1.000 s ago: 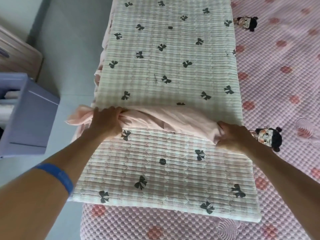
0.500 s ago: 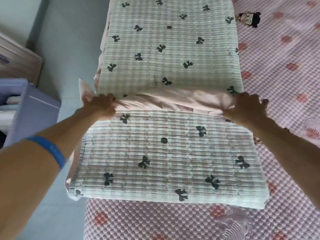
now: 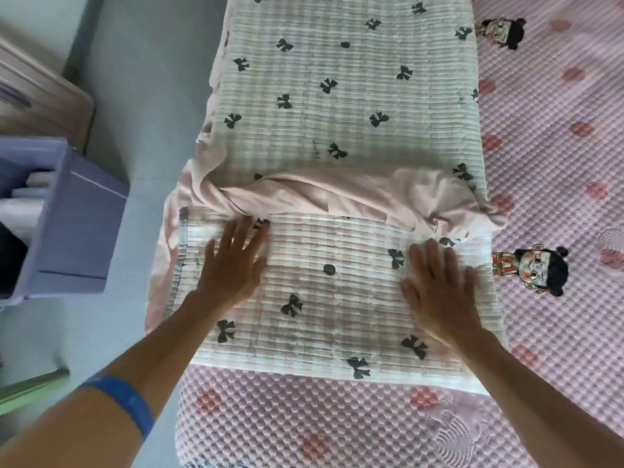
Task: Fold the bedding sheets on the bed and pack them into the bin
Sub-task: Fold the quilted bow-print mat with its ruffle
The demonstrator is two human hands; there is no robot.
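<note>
Both hands have let go of the pink edge they gripped a moment ago. The left hand (image 3: 233,265) and right hand (image 3: 439,292) now lie flat, fingers spread, on the folded near flap of the bow-print quilted sheet (image 3: 337,106) at frame centre, on the pink bed cover (image 3: 557,163). The purple bin (image 3: 72,224) sits at left. No readable writing shows.

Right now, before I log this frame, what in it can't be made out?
- Bin, head view: the left edge cuts it off; its inside shows only pale folded cloth, count unclear.
- Sheet: its far end runs past the top edge, so full length is unknown.
- Layers under the folded flap: hidden by the flap itself and by the left hand and right hand pressing flat on it.
- Both hands: motion-blurred, fingertips indistinct.
</note>
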